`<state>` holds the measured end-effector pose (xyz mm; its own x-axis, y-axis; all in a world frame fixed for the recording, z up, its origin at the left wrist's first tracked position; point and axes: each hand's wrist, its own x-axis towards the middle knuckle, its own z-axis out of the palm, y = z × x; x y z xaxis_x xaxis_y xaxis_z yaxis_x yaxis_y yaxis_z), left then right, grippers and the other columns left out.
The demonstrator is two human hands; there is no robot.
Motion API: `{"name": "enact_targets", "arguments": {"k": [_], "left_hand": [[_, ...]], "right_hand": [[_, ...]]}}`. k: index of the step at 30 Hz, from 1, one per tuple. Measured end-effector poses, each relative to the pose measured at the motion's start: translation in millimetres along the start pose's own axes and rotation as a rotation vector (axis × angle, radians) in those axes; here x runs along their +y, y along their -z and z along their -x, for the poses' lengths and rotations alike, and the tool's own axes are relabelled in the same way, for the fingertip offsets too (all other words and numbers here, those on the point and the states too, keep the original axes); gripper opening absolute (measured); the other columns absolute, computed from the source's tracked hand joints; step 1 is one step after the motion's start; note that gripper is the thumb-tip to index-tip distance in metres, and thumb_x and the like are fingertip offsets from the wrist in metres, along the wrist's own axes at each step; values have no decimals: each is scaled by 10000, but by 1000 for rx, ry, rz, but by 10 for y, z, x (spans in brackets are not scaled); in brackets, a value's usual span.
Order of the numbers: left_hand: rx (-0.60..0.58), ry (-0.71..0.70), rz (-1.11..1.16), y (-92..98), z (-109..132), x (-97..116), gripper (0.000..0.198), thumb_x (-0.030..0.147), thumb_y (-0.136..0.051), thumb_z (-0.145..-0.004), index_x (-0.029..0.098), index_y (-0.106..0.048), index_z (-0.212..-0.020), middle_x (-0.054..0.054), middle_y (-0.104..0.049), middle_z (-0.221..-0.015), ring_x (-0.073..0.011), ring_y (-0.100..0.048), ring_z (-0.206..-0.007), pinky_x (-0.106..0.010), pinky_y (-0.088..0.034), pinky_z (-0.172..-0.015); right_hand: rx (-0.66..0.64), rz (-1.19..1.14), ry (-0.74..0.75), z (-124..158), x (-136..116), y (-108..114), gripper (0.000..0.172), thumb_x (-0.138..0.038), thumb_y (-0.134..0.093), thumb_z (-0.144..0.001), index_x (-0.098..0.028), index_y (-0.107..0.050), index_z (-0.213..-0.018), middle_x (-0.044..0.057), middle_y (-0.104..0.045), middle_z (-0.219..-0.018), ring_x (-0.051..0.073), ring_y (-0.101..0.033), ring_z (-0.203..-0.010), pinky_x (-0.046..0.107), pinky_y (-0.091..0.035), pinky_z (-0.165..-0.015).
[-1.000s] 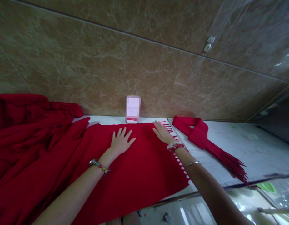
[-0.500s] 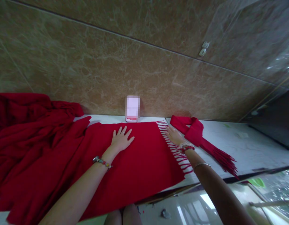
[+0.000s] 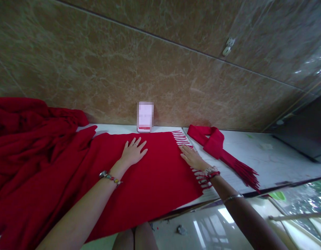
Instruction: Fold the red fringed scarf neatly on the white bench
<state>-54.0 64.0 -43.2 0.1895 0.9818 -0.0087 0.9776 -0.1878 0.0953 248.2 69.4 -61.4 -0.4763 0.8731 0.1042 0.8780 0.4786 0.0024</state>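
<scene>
A wide red fringed scarf [image 3: 152, 173] lies spread over the white table, its white-and-red fringe [image 3: 181, 139] at the right end. My left hand [image 3: 133, 151] rests flat on the scarf's upper middle, fingers spread. Over the fringed edge lies my right hand [image 3: 193, 157], palm down with fingers stretched out, covering part of the fringe. Neither hand grips anything. Just right of it is a folded red scarf [image 3: 214, 144] with its bunched fringe hanging toward the table's front edge.
A heap of crumpled red cloth [image 3: 32, 156] covers the left side. Against the marble wall [image 3: 110, 69] leans a phone-like pale rectangle [image 3: 145, 116], blurred. The white table [image 3: 248, 149] runs right toward a dark box-like thing [image 3: 301, 128]. A wall socket [image 3: 229, 47] is above.
My right hand has moved slightly down and left along the fringe, onto the scarf's edge. My left hand stays flat in the same spot. The view has shifted a little.
</scene>
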Motion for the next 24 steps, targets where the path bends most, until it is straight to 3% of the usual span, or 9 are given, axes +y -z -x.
{"name": "enact_targets", "arguments": {"k": [3, 5, 7, 10, 14, 21, 24], "left_hand": [[13, 14, 6, 8, 4, 16, 504, 440, -252, -888, 250, -312, -1351, -72, -237, -1443, -270, -194, -1319, -500, -190, -1031], [47, -21, 13, 17, 20, 34, 494, 416, -268, -889, 236, -323, -1347, -75, -235, -1444, -265, -187, -1322, -496, -184, -1036], [71, -121, 27, 25, 43, 56, 490, 412, -280, -888, 243, -324, -1345, -62, -220, -1450, -249, -167, -1329, -480, -173, -1045], [18, -253, 33, 16, 68, 83, 494, 451, -291, -879, 281, -321, -1341, -33, -238, -1445, -234, -175, -1328, -469, -167, -1048], [-28, -263, 12, -30, 48, 78, 508, 476, -285, -872, 290, -311, -1344, -32, -274, -1430, -231, -196, -1322, -469, -156, -1048], [-24, -271, 18, -65, 9, 54, 511, 468, -287, -869, 284, -314, -1344, -35, -264, -1434, -231, -194, -1322, -469, -155, -1045], [-20, -268, 26, -64, 9, 58, 506, 469, -286, -867, 298, -313, -1342, -28, -270, -1432, -229, -199, -1321, -468, -155, -1044]], "right_hand": [[-6, -10, -82, 76, 288, 18, 462, -316, -233, -904, -157, -378, -1314, 138, -385, -1366, 260, -292, -1283, 517, -334, -968], [38, -40, -126, 117, 310, 47, 475, -326, -210, -908, -147, -371, -1316, 141, -384, -1365, 251, -292, -1284, 505, -327, -984], [89, -71, -101, 160, 179, 84, 491, -345, -206, -908, -132, -360, -1322, 143, -371, -1373, 231, -274, -1293, 473, -290, -1024], [85, -110, 28, 245, -168, 124, 505, -380, -254, -899, -122, -370, -1317, 138, -359, -1381, 207, -259, -1300, 424, -265, -1052], [20, -140, 115, 366, -401, 104, 482, -368, -277, -897, -155, -373, -1319, 111, -388, -1369, 190, -292, -1286, 415, -276, -1049], [63, -50, -65, 521, 178, 32, 467, -328, -253, -898, -114, -430, -1274, 154, -449, -1314, 262, -327, -1265, 505, -299, -1015], [118, -48, -82, 566, 185, 65, 470, -340, -255, -899, -120, -421, -1280, 159, -424, -1331, 265, -288, -1284, 509, -296, -1015]]}}
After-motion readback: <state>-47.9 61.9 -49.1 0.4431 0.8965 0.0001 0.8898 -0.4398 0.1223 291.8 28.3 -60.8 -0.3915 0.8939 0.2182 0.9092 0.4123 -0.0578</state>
